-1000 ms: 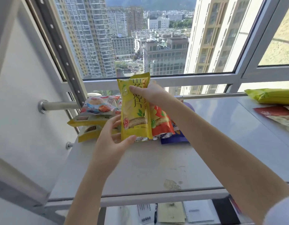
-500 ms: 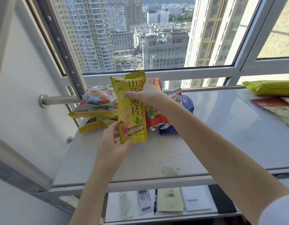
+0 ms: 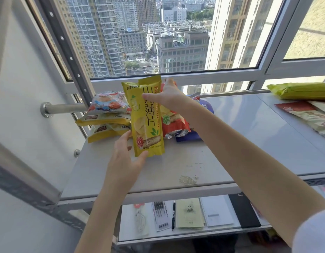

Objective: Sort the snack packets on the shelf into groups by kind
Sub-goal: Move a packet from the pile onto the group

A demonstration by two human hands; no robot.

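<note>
Two tall yellow snack packets [image 3: 146,123] stand upright, one behind the other, at the back left of the grey shelf top [image 3: 203,161]. My right hand [image 3: 167,96] grips them near the top, thumb across the front. My left hand [image 3: 124,161] holds their bottom edge between thumb and fingers. Right behind them leans a red-orange packet [image 3: 173,121] on a purple one [image 3: 206,106]. To the left lies a stack of yellow packets [image 3: 105,126] with a white and orange packet [image 3: 107,104] on top.
At the far right of the shelf lie a green-yellow packet [image 3: 302,90] and a red and beige packet [image 3: 307,114]. A metal rail [image 3: 65,107] juts from the left wall. The lower shelf [image 3: 194,232] holds pens, notebooks and a black diary. A window frame runs behind.
Both hands have shifted the yellow packets slightly left and toward me, away from the red-orange packet. The camera has tilted down, so the lower shelf shows more.
</note>
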